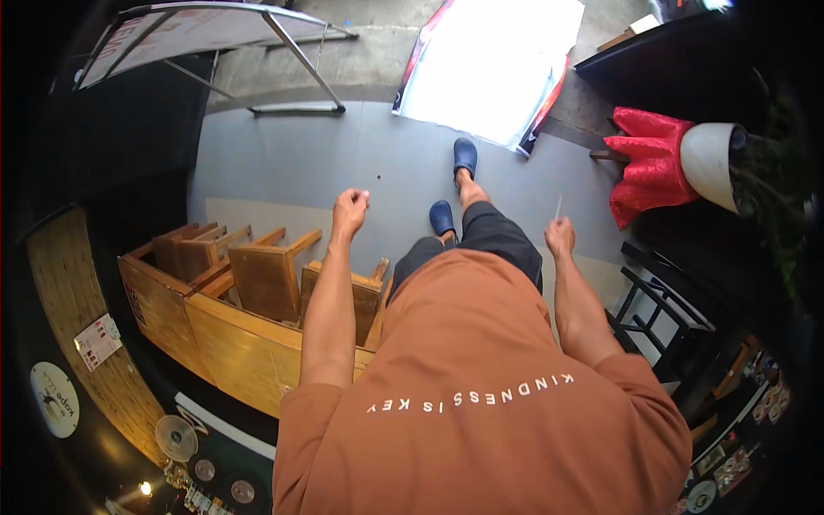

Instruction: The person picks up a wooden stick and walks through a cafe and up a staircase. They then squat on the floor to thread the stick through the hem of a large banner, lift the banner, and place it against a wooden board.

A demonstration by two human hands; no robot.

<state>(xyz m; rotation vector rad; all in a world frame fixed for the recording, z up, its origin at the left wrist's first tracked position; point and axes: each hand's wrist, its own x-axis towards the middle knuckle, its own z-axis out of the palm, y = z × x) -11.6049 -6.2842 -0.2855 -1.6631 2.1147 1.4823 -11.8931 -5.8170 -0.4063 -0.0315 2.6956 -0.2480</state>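
My left hand [350,210] hangs in the air over the grey floor, left of my legs. Its fingers are curled closed, and whatever may be inside them is hidden. On the other side, my right hand [560,238] is closed around a thin pale stick-like thing [560,206] that points up and away from the fist; its exact kind is too small to tell. Neither hand touches any furniture. Ahead of my feet, in blue clogs [464,158], a large white sheet [485,73] with red and black edges lies on the floor, brightly lit.
Wooden stools [264,279] stand along a long wooden table [249,336] at left. A metal-framed sign [296,56] stands far left. To the right are a white pot [711,163] with a plant, a red cloth [645,163] and a black stool [657,309].
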